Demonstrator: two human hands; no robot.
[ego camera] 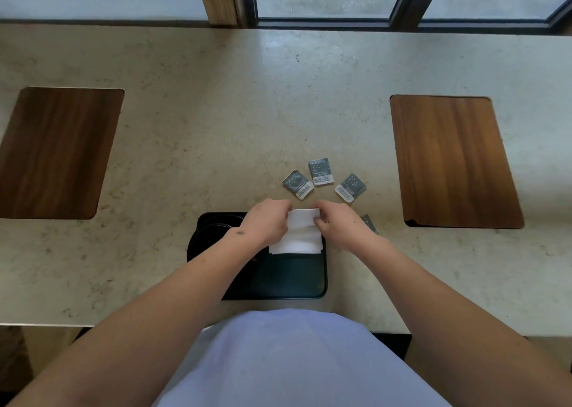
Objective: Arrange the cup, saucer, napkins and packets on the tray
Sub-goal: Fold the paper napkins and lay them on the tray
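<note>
A black tray (297, 282) lies at the counter's near edge. White napkins (301, 236) rest on its far right part. My left hand (267, 220) grips their left edge and my right hand (339, 224) grips their right edge. A dark round saucer (210, 233) sits on the tray's left side, mostly hidden by my left forearm; I cannot see a cup. Three grey packets (320, 172) lie on the counter just beyond the tray, and a fourth packet (370, 223) peeks out beside my right wrist.
A beige stone counter (216, 127) runs under a window. Two dark wooden panels are set in it, one at the left (58, 152) and one at the right (452, 162). My body in a pale blue garment is against the near edge.
</note>
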